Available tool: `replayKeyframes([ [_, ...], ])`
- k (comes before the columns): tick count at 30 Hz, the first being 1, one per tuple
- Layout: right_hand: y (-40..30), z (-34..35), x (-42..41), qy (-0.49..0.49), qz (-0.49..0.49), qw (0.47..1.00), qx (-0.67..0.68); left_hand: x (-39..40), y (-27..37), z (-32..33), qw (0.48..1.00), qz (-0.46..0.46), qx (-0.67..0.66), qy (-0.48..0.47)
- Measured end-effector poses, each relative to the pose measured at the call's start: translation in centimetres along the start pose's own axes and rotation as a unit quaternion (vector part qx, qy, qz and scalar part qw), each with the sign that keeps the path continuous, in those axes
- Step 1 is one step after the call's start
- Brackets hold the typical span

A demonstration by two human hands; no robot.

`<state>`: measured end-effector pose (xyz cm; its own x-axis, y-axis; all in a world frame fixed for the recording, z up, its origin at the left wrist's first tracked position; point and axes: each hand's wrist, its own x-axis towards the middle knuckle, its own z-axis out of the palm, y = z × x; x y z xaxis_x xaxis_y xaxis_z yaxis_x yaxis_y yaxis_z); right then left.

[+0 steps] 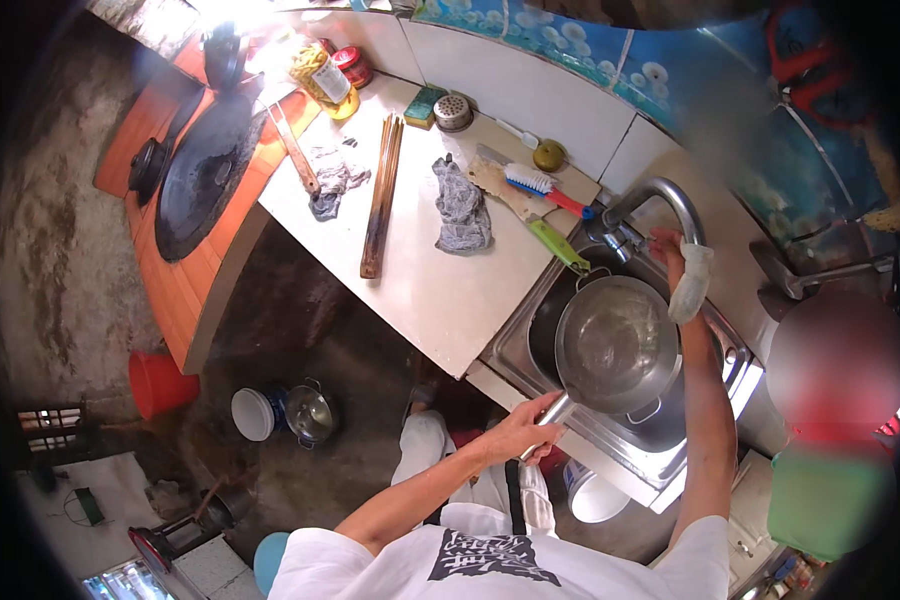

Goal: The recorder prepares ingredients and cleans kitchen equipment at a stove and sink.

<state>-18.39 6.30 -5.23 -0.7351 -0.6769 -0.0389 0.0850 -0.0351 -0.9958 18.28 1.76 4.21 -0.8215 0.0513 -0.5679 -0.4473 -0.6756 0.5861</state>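
Observation:
My left hand grips the metal handle of a wok, which rests over the stainless steel sink. Another pan or pot with loop handles shows beneath the wok. My right hand is raised beside the curved metal faucet, near its valve; whether its fingers touch the faucet cannot be told. A pale cloth sleeve hangs from the spout, in front of my right forearm. A knife with a green handle and a red, blue and white scrub brush lie by the sink's corner.
On the white counter are grey rags, a bundle of wooden sticks, a sponge, a shaker and a jar of yellow food. A large wok sits in the orange-tiled stove. Buckets stand on the floor.

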Motion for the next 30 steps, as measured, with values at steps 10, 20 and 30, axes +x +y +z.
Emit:
replayKeyframes([
  [10,-2.2,-1.5,-4.2,0.269,0.213,0.939,-0.024,-4.8,1.6,-2.0,0.999,-0.003,-0.003,-0.043],
  [20,-4.2,13.5,-16.4,0.033,0.007,0.943,-0.33,-15.3,4.5,-11.2,0.99,0.048,-0.134,-0.02],
  [30,-4.1,34.6,-0.2,-0.061,-0.151,0.853,-0.496,-30.0,14.0,-28.8,0.946,0.177,-0.181,0.2],
])
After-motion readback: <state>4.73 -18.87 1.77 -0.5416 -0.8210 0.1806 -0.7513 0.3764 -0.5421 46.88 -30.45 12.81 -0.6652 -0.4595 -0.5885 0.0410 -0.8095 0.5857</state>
